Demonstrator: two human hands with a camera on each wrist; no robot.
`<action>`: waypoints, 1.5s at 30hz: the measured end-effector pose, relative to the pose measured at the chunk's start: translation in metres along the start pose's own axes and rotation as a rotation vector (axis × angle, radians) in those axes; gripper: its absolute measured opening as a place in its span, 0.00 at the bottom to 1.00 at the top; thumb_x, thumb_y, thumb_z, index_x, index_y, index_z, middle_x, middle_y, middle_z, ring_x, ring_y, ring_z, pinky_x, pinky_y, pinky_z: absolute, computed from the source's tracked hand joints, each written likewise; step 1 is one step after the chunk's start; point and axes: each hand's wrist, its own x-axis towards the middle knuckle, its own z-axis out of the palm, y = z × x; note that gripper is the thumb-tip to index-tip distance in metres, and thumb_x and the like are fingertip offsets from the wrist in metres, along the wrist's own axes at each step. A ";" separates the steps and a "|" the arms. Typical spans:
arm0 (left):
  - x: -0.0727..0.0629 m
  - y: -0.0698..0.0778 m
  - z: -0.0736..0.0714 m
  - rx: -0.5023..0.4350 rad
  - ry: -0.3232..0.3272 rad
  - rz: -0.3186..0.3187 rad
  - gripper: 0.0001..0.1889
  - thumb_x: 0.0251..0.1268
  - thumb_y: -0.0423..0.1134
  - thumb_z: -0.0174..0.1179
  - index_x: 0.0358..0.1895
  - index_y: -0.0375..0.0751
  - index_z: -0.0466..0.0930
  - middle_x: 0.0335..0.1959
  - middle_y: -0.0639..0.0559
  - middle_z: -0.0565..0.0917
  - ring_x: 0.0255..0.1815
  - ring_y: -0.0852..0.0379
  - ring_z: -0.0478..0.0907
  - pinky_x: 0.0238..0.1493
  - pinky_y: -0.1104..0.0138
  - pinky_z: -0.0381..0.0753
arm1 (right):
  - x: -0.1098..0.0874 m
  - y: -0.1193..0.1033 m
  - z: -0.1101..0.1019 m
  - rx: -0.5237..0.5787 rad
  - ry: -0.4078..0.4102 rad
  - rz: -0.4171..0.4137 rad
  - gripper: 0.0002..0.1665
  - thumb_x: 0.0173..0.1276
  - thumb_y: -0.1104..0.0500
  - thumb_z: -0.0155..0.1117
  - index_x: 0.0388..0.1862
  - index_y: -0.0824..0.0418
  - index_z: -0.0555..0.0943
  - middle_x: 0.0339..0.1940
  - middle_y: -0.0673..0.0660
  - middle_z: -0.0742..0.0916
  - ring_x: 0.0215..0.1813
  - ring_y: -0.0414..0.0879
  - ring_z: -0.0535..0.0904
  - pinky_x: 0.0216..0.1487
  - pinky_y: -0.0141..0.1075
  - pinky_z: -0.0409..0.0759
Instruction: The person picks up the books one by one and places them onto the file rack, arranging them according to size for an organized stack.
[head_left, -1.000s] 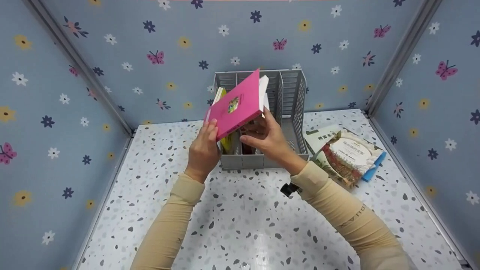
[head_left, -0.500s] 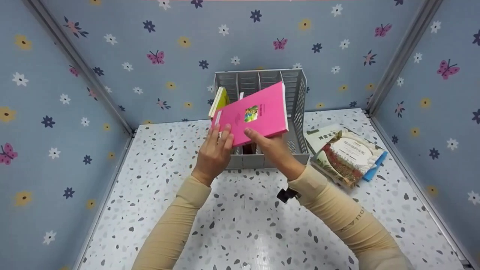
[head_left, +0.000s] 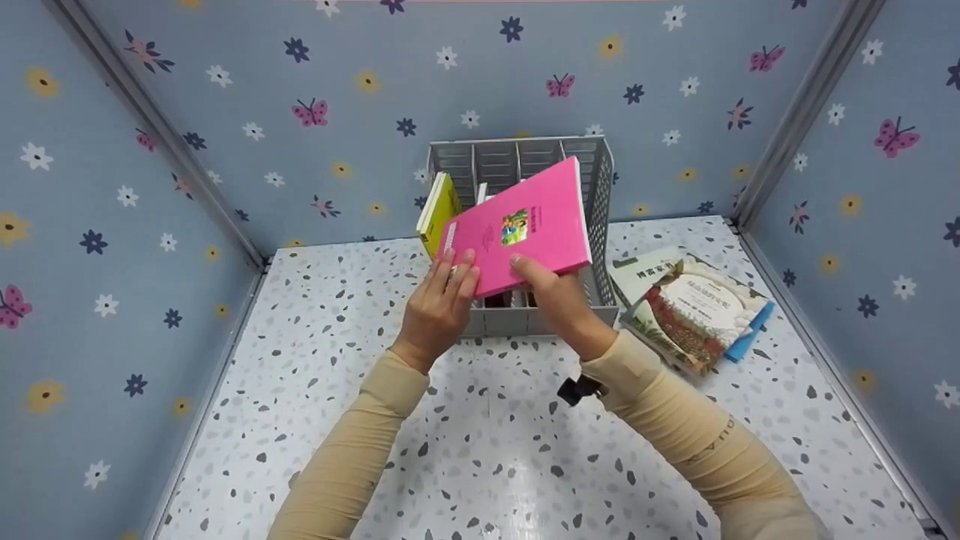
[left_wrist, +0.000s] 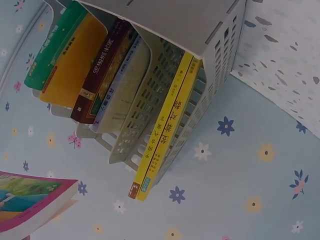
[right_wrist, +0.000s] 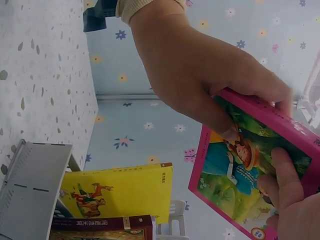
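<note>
One pink book (head_left: 551, 195) hung tilted before the gray rack (head_left: 499, 322)! Light and fairly stiff, by the look, its smooth cover perhaps slippery, best held along the edges. Left to right: the left hand (head_left: 435, 309) pinched the left end, fingers (head_left: 457, 276) on top, thumb underneath; the right hand (head_left: 562, 301) gripped further right, thumb above, fingers on the underside.

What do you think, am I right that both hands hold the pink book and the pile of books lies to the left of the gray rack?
Not quite: the pile of books lies to the right of the gray rack, as the head view shows. The left hand and right hand do hold the pink book.
</note>
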 end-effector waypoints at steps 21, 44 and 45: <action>-0.008 0.000 0.011 -0.130 -0.143 -0.169 0.30 0.67 0.44 0.76 0.64 0.26 0.79 0.59 0.33 0.89 0.60 0.39 0.90 0.63 0.53 0.88 | 0.002 -0.002 -0.014 -0.196 0.048 -0.149 0.35 0.69 0.72 0.64 0.75 0.72 0.71 0.66 0.72 0.87 0.59 0.58 0.91 0.58 0.38 0.90; -0.057 0.023 0.052 -0.199 -0.438 -0.272 0.22 0.74 0.47 0.72 0.56 0.30 0.85 0.53 0.37 0.90 0.55 0.40 0.89 0.62 0.52 0.89 | 0.010 -0.012 -0.040 -0.218 0.199 -0.188 0.36 0.67 0.73 0.63 0.75 0.74 0.71 0.66 0.73 0.85 0.61 0.56 0.89 0.62 0.37 0.88; -0.058 0.024 0.054 -0.199 -0.446 -0.269 0.22 0.74 0.46 0.72 0.56 0.30 0.85 0.53 0.37 0.90 0.55 0.40 0.89 0.62 0.51 0.89 | 0.011 -0.012 -0.041 -0.218 0.207 -0.192 0.36 0.67 0.73 0.63 0.75 0.74 0.70 0.67 0.74 0.85 0.61 0.56 0.89 0.63 0.37 0.88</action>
